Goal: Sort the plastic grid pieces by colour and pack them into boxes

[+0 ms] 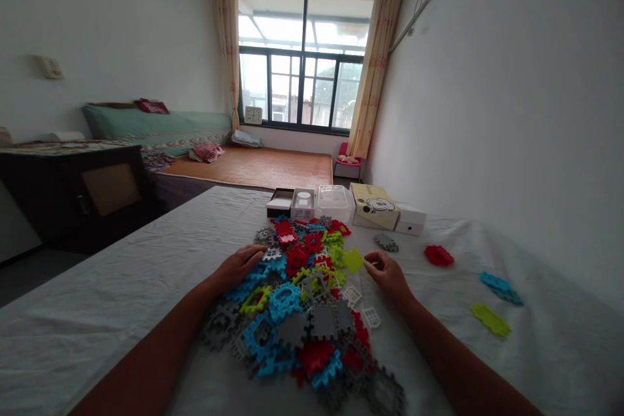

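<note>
A heap of interlocking plastic building tiles [324,321] in red, blue, grey, lime green and white spreads between my hands on the cloth. My right hand [390,276] pinches the right edge of a flat lime-green tile [353,260] at the heap's right side. On the other side, my left hand [241,265] rests palm down with fingers stretched over blue tiles [251,281]. Its fingertips reach a small white window piece [272,253]. Whether they touch it I cannot tell.
Loose on the right lie a grey tile [387,242], a red tile [439,255], blue tiles [500,287] and a lime-green tile [490,320]. Behind the heap stand an open black box [279,203], a clear plastic tub [333,200], a yellow box [374,206] and a white box [410,219].
</note>
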A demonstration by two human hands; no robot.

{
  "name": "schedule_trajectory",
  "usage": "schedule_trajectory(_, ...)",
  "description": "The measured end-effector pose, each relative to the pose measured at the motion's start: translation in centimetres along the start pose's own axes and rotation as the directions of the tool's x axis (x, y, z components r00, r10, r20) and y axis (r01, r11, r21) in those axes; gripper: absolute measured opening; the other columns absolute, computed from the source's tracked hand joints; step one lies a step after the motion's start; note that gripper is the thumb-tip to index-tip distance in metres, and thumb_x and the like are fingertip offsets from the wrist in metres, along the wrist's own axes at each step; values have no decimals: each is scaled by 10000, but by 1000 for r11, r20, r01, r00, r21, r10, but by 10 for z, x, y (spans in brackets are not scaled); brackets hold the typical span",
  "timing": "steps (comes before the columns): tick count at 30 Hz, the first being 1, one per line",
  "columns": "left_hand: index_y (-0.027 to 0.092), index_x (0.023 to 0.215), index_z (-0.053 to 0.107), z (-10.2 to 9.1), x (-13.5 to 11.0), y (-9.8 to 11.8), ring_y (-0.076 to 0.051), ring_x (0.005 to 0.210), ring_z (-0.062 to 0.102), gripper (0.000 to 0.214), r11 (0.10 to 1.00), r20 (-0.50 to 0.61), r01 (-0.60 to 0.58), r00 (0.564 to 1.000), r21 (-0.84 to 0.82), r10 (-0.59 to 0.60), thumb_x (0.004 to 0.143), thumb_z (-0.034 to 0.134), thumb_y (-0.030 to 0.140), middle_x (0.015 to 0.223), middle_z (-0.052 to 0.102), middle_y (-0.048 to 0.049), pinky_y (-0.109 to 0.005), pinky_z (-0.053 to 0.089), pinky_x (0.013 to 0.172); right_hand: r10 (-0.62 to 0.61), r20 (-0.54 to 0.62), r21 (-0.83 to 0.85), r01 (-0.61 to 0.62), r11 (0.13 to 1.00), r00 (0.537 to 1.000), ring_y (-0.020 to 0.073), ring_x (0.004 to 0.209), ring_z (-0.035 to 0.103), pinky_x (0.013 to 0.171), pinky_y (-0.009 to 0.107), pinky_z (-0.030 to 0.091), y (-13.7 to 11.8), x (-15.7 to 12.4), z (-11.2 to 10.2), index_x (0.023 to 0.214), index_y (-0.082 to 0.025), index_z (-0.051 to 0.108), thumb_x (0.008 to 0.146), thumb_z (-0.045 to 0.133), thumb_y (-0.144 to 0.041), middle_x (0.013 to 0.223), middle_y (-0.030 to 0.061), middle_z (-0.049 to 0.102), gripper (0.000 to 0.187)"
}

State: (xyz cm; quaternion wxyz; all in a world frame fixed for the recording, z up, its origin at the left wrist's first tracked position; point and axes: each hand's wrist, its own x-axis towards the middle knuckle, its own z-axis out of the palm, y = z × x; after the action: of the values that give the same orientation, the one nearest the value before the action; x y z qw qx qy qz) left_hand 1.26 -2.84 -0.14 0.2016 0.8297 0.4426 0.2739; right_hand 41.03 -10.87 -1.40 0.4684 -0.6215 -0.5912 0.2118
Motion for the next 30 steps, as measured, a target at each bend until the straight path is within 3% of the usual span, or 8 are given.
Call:
schedule_trajectory(3, 201, 1196, 594, 0, 0, 0, -247, 1131, 534, 545, 1000, -1, 2, 1000, 3, -2, 877, 328, 556, 1209, 612, -72, -341, 401, 991, -172, -22, -190, 165, 968, 985, 213, 806, 619, 758, 389, 507, 5, 2, 1, 1015, -211, 612, 764, 531, -376, 1000, 80, 653, 311)
schedule_trajectory(7, 199, 1173, 611, 0, 0, 1, -246, 1120, 545, 564, 1000, -7, 11, 1000, 4, -11, 873, 318, 576, 1197, 620, -70, -329, 406, 983, -344, 152, -394, 376, 839, 926, 274, 1134, 496, 925, 451, 411, 11, 0, 6, 1246, -238, 525, 800, 516, -347, 1257, 85, 569, 459)
schedule_trajectory(12, 186, 1158, 621, 0, 1, 1, -241, 1110, 552, 595, 1000, -25, 19, 999, -10, -20, 875, 295, 595, 1181, 630, -76, -309, 410, 972, -307, 301, -468, 420, 777, 903, 262, 1122, 505, 935, 437, 396, 14, -3, 8, 1208, -243, 568, 823, 491, -318, 1243, 68, 589, 400)
schedule_trajectory(18, 188, 1161, 619, 1, 0, -4, -240, 1115, 551, 621, 1000, -24, 6, 1000, -18, -6, 870, 283, 621, 1183, 631, -67, -305, 409, 973, -257, 164, -389, 302, 870, 952, 256, 1082, 553, 926, 404, 430, 6, -3, -3, 1149, -188, 586, 685, 599, -296, 1189, 103, 604, 477)
schedule_trajectory(21, 191, 1168, 614, 1, 1, -6, -239, 1116, 549, 616, 1000, -22, -4, 1000, -17, 4, 869, 289, 621, 1190, 628, -61, -303, 405, 976, -209, 166, -377, 258, 889, 964, 234, 1002, 591, 859, 371, 476, 0, -5, -36, 1125, -202, 593, 675, 594, -316, 1204, 91, 592, 464)
schedule_trajectory(24, 188, 1156, 622, 1, 3, -8, -241, 1114, 550, 622, 1000, -22, -12, 1000, -9, 12, 860, 297, 628, 1184, 633, -57, -303, 399, 982, -159, 139, -447, 205, 871, 977, 219, 918, 615, 817, 357, 492, 7, -16, -95, 1099, -215, 607, 693, 584, -362, 1180, 74, 609, 432)
schedule_trajectory(28, 186, 1144, 630, 2, 6, -10, -244, 1118, 547, 622, 1000, -22, -2, 1000, -6, 2, 847, 314, 631, 1183, 634, -58, -305, 385, 994, -17, -39, -572, -8, 820, 999, 235, 886, 639, 770, 342, 506, 50, -48, -181, 1026, -217, 643, 684, 574, -429, 1053, 64, 671, 409)
schedule_trajectory(30, 184, 1150, 625, 3, 6, -11, -241, 1122, 542, 617, 1000, -17, 2, 1000, -7, -2, 850, 313, 624, 1187, 631, -60, -304, 380, 996, 58, -119, -600, -118, 791, 991, 247, 875, 652, 748, 338, 515, 77, -66, -210, 997, -217, 659, 660, 578, -449, 1010, 68, 688, 417)
